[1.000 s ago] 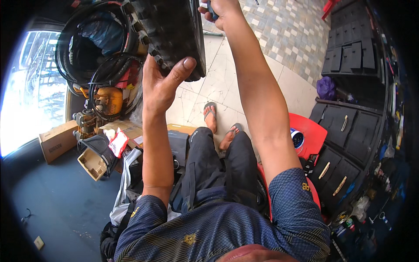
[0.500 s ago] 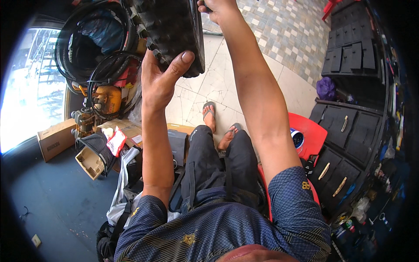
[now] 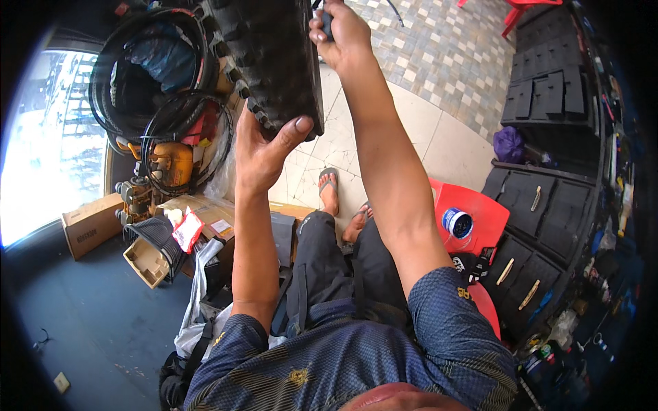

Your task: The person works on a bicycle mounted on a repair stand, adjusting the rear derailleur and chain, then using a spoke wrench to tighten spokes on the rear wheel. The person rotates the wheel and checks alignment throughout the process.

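A cluttered repair shop is spreading out below: a patterned tile floor (image 3: 439, 61) is running toward the top, dark drawer cabinets (image 3: 548, 205) are lining the right side, and coiled black tyres and hoses (image 3: 147, 89) are piling up at the left beside a yellow compressor (image 3: 168, 164) and cardboard boxes (image 3: 89, 226). A red plastic stool (image 3: 480, 212) with a small blue-lidded tub (image 3: 456, 222) is standing just beside the seated person's right leg.

The person is holding a knobby black tyre (image 3: 274, 61) up in front of the chest, above the knees. The left hand (image 3: 264, 154) is cupping its lower edge, thumb pressing across the tread. The right hand (image 3: 339, 34) is closing around a small dark tool at the tyre's upper right edge; what the tool is cannot be told.

The tyre is looking bulky and fairly heavy, rubbery yet firm, so the chunky tread blocks are probably giving a sure, non-slip purchase. Supporting it from underneath, as the left hand is doing, seems the soundest hold.
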The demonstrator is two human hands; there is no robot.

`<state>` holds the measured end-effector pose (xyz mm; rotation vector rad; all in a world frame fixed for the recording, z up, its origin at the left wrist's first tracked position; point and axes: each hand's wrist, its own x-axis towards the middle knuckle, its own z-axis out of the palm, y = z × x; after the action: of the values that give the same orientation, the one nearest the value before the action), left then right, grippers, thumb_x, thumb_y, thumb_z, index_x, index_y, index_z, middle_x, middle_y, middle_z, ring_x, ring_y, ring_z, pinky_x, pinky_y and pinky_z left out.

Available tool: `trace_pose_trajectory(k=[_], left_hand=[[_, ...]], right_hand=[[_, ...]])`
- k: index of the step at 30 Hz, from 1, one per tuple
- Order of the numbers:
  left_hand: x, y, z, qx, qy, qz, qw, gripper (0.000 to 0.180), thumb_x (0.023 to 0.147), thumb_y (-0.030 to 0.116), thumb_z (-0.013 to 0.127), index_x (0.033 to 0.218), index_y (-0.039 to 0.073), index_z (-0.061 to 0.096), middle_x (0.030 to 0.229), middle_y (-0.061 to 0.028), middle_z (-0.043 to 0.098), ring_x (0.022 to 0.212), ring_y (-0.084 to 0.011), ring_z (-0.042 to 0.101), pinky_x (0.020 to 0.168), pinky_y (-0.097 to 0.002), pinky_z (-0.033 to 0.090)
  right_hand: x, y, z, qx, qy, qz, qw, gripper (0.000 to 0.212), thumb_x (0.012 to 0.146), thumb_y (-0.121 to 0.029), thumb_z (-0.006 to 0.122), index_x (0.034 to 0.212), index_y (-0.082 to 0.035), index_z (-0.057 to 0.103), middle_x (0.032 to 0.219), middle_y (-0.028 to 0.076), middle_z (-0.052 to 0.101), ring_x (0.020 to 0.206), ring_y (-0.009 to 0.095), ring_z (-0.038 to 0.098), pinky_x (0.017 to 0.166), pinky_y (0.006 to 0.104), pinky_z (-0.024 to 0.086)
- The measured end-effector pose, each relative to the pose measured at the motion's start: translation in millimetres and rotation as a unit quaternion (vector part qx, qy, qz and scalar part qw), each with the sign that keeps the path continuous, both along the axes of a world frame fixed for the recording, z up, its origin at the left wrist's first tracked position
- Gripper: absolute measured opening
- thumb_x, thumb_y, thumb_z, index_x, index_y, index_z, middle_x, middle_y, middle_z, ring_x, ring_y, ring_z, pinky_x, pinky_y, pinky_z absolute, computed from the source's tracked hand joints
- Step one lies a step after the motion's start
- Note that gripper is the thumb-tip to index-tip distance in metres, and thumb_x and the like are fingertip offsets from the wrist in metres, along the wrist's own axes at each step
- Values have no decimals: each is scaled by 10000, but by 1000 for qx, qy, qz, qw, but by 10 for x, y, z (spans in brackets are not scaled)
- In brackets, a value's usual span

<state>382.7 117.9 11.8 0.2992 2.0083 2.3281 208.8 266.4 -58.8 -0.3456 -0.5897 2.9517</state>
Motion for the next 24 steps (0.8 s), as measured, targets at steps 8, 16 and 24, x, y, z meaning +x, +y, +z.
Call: trace_pose_trajectory(k=[8,16,24], left_hand=[[616,-290,-366,-53,-101,141,983,563,965,240,637,1413,12,384,1316,-112,508,1119,-174,543,919,-317,475],[1660,552,-705,-75,-315,-132,937,364,1016,273,537,1252,1,595,1125,-100,649,942,-180,655,812,-308,527],[918,1664,-297,29,-225,-166,960,497,1040,366,474,1321,-41,519,1120,-118,633,1042,-154,593,850,-299,504]], right_hand=[[2149,516,-4,358,-140,143,912,366,946,-123,582,1308,-104,526,736,36,488,482,95,458,368,239,309],[3659,1227,-17,550,-141,175,804,437,910,-69,586,1332,-83,476,897,78,593,755,149,590,639,287,498],[3129,1445,636,674,-76,85,730,405,822,2,697,1181,-15,510,988,165,644,901,264,654,785,360,519]])
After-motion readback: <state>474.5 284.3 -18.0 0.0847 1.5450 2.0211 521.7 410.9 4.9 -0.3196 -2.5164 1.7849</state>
